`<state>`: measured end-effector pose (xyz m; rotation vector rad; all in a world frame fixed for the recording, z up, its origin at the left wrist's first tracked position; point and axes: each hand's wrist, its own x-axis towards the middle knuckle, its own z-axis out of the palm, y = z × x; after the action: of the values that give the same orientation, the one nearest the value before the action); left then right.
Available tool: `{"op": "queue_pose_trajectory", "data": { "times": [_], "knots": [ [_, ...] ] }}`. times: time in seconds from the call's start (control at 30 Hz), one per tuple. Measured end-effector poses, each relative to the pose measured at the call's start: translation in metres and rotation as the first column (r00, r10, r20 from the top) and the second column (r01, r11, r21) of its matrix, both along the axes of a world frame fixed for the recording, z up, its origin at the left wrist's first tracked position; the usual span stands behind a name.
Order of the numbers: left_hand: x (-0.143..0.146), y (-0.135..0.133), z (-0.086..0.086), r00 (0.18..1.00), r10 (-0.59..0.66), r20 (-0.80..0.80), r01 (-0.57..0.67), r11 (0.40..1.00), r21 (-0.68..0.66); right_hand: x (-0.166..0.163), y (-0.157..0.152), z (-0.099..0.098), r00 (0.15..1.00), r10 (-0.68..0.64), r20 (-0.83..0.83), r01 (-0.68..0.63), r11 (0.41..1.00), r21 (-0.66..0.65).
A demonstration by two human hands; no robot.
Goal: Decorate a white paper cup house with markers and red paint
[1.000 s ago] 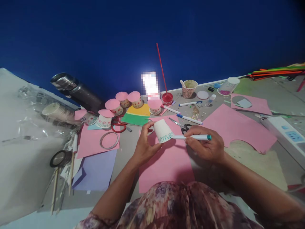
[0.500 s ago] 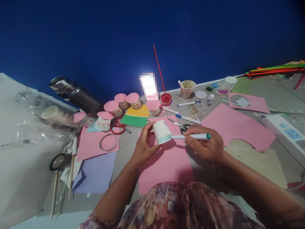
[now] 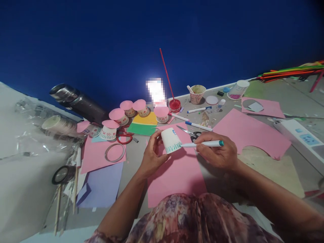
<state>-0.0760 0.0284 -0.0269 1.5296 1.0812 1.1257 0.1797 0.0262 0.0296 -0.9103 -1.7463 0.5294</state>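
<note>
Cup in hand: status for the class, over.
Left hand gripping cup, wide end down, tilted. Right hand holding marker, tip at green zigzag. Scissors lying close beyond marker, not between hand and cup.

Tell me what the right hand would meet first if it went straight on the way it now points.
Likely the white paper cup with green zigzags: the slim white, green-ended marker in the right hand points at it, tip seemingly touching, though depth is unclear.

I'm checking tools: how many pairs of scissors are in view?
2: the red-handled scissors beside the pink-topped cups, and the black-handled scissors just beyond the right hand. More may be hidden.
</note>
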Motion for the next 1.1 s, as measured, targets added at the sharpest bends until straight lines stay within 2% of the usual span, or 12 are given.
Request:
{"op": "queue_pose_trajectory", "data": {
  "times": [0.1, 0.3, 0.63, 0.77, 0.97, 1.1],
  "knots": [
    [0.001, 0.0, 0.0, 1.0, -0.005, 0.024, 0.006, 1.0, -0.005, 0.001, 0.0, -0.001, 1.0, 0.005, -0.013, -0.005, 1.0, 0.003],
    [-0.006, 0.005, -0.01, 0.998, -0.015, 0.06, 0.015, 1.0, 0.003, 0.005, -0.001, 0.0, 0.993, -0.098, -0.062, 0.097, 0.995, -0.011],
    [-0.006, 0.003, -0.013, 0.999, -0.035, 0.011, 0.035, 0.999, -0.005, 0.002, -0.002, 0.0, 0.995, 0.039, -0.086, -0.041, 0.999, -0.021],
    [-0.005, 0.003, -0.012, 0.996, -0.029, 0.089, 0.032, 0.999, -0.036, 0.003, -0.001, 0.0, 0.997, 0.046, -0.068, -0.046, 0.999, 0.003],
    [-0.003, 0.003, -0.008, 0.964, 0.0, 0.266, 0.038, 0.989, -0.14, 0.006, 0.001, 0.0, 0.995, -0.043, -0.089, 0.042, 0.999, -0.015],
    [-0.001, 0.002, -0.005, 0.947, 0.006, 0.321, 0.058, 0.98, -0.192, 0.006, 0.0, 0.0, 0.995, -0.022, -0.093, 0.022, 1.0, 0.0]
  ]
}}
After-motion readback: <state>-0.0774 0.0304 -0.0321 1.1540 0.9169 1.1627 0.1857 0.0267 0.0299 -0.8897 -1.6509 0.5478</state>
